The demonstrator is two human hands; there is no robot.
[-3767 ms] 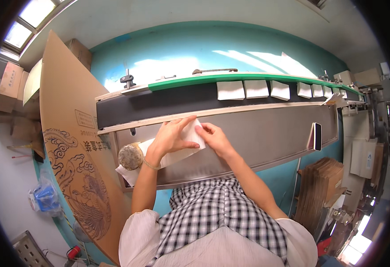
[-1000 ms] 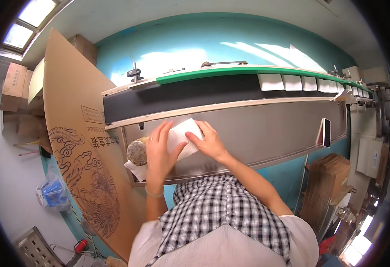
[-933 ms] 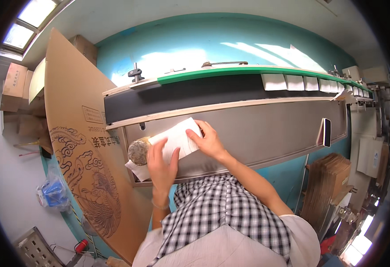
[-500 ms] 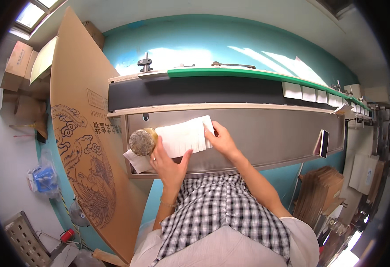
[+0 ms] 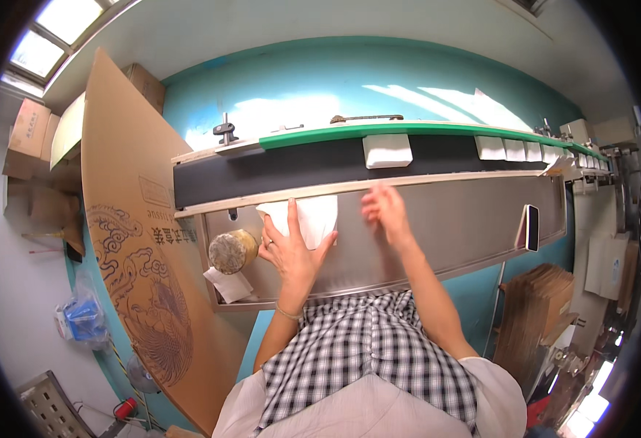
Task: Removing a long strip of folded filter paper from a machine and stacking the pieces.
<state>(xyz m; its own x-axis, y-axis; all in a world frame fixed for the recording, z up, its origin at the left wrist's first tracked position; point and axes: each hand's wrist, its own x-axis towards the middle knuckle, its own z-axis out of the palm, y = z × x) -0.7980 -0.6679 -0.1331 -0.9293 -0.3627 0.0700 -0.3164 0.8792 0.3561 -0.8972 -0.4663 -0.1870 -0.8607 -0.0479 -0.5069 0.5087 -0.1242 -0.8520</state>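
My left hand (image 5: 297,255) spans the remaining stack of white tissues (image 5: 317,219) on the metal tray, its thumb at the right edge and its other fingers over the left part. Right of that stack, my right hand (image 5: 389,215) is above the tray with nothing in it, its fingers loosely bent, apart and somewhat blurred. A separate white tissue bundle (image 5: 388,152) lies on the black conveyor belt (image 5: 262,166) beyond that hand. Close by the left fingers stands a round weight (image 5: 233,252) with a mottled grey top. A folded white tissue (image 5: 228,285) lies below it.
The metal tray (image 5: 452,219) has a raised rim, and a wooden rail (image 5: 276,197) divides it from the belt. Several white bundles (image 5: 514,150) sit farther right. A phone (image 5: 531,228) leans at the right; a large cardboard sheet (image 5: 134,255) stands left.
A tissue bundle now lies on the belt, and the stack under my left hand is smaller. My right hand has left the stack and moved right. The round weight now stands apart from the stack.
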